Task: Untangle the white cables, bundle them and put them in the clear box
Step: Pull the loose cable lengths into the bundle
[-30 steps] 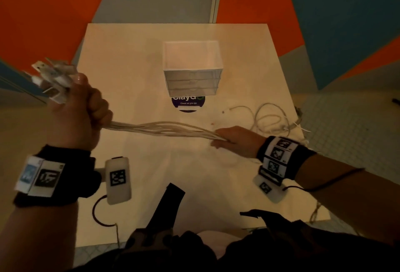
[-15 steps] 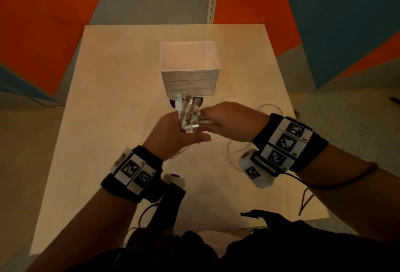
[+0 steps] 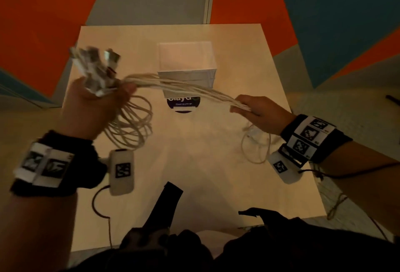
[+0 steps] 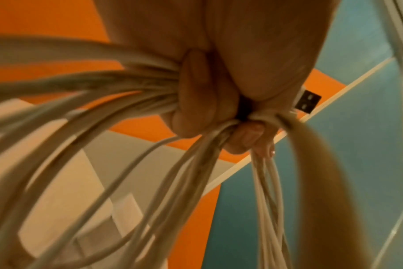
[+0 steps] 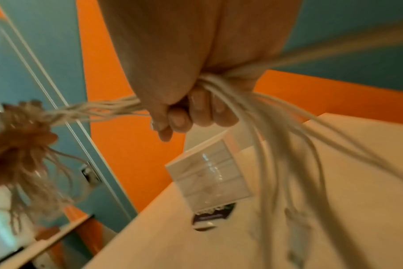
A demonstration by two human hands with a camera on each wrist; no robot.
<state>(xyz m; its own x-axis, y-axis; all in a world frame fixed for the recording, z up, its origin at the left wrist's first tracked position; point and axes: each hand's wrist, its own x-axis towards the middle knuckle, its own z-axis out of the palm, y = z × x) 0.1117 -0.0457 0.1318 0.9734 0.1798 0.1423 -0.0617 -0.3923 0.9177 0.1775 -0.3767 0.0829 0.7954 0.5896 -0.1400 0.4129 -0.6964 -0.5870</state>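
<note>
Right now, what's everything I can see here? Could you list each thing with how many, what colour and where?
white cables: several in one bunch, white, strung in the air between both hands, loops hanging below the left hand, loose ends trailing by the right wrist
USB plugs: a cluster, white and silver, sticking up out of the left hand
clear box: one, transparent, mid-table, nothing visible inside
round sticker: one, dark, on the table just in front of the box
table: one, pale wood
wrist bands: two, black with printed markers
left hand: gripping the plug end
right hand: fingers curled round the strands
</note>
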